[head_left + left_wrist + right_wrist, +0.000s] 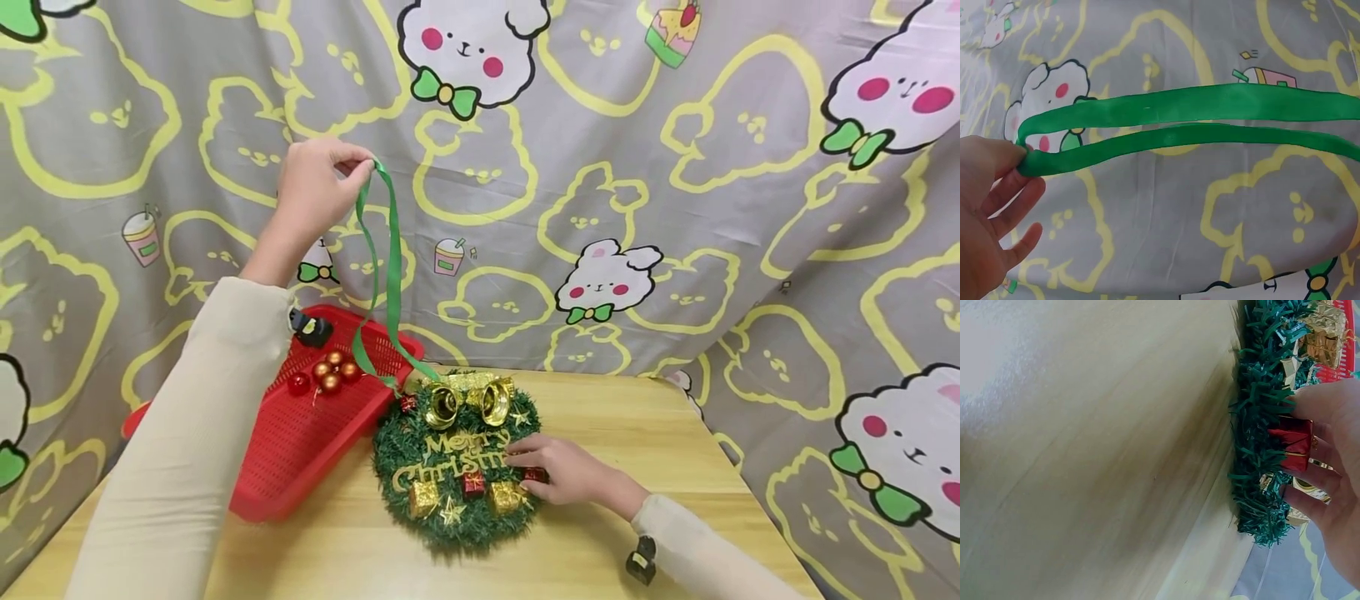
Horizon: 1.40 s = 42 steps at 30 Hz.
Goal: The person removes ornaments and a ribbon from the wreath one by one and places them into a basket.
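A round green tinsel Christmas wreath (420,521) lies on the table, with gold "Merry Christmas" lettering (457,458), gold bells (495,404), stars and small wrapped boxes on its face. From its top edge a green ribbon (394,267) rises as a long loop. High above the red basket, my left hand (318,187) pinches the top of that loop between thumb and fingertips; the left wrist view shows both ribbon strands (1166,106) stretching away from it. My right hand (566,471) rests on the wreath's right side, thumb and fingers around a red gift box (1294,444).
Left of the wreath a red plastic basket (300,450) sits close to it, holding several shiny copper-coloured balls (330,382) and a red ball (298,383). The wooden table (622,408) meets a grey cartoon-print curtain (495,225) behind and at the right.
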### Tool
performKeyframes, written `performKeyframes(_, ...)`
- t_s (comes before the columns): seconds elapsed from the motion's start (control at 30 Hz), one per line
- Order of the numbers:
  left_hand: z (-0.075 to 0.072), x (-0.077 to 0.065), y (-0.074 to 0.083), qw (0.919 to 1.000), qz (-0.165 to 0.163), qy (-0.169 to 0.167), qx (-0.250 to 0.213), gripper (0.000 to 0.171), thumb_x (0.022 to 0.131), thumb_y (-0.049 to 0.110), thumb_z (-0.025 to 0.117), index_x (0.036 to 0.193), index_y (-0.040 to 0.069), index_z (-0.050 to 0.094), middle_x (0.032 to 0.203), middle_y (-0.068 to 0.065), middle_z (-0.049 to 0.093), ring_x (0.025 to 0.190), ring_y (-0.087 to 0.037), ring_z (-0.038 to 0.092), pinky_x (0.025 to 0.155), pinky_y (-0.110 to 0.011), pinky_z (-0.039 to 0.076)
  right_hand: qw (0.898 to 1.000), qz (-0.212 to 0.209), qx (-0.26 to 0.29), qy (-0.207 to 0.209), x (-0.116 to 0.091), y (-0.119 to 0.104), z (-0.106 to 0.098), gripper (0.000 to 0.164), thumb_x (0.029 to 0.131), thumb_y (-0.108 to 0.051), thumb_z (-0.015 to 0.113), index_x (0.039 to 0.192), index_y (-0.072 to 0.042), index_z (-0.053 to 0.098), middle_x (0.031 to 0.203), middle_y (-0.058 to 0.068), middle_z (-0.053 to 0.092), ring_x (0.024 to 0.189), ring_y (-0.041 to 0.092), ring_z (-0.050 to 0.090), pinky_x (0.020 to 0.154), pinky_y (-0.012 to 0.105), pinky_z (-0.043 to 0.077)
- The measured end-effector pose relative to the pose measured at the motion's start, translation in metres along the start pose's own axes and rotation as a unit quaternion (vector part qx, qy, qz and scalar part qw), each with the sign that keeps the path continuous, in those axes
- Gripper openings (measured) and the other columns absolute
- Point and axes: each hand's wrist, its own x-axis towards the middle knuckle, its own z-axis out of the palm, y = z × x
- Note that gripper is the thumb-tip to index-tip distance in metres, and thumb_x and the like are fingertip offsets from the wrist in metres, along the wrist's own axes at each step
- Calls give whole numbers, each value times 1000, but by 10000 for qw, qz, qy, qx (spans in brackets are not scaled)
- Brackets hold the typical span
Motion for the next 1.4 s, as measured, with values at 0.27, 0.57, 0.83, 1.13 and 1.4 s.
performKeyframes(0.27,-7,-8,-7,9991,67,-411,18,26,102,22,61,115,8,78,109,-16,76,98,-29,69,81,-38,44,10000,-9,77,14,0,0,-1,41,91,-21,73,130,-11,70,136,10,66,121,26,65,101,42,54)
performKeyframes(0.57,-12,-19,-26,9950,96,-895,426,26,102,22,61,116,8,77,105,-17,77,95,-32,70,81,-46,46,9999,85,82,4,0,0,-1,40,91,-21,73,131,-13,70,136,9,65,122,26,64,101,42,54)
performKeyframes(0.83,-8,-31,-45,9895,225,-1232,728,25,101,23,63,114,8,78,100,-17,77,91,-32,68,62,-36,42,9999,25,0,138,0,-2,3,40,90,-23,74,128,-12,71,133,8,67,119,25,66,100,41,55)
performKeyframes(1.13,-12,-34,-60,9813,204,-1676,920,23,100,21,65,112,8,79,98,-15,77,89,-30,68,62,-39,43,9998,34,175,51,-1,-9,2,39,93,-22,71,130,-11,70,133,9,66,118,24,66,97,40,56)
performKeyframes(1.4,-26,-37,-69,9788,45,-1751,1059,23,100,23,64,112,10,79,93,-13,76,83,-29,67,64,-41,43,9995,-44,291,69,-2,-12,-1,34,98,-26,67,127,-10,71,130,9,67,116,23,66,97,38,56)
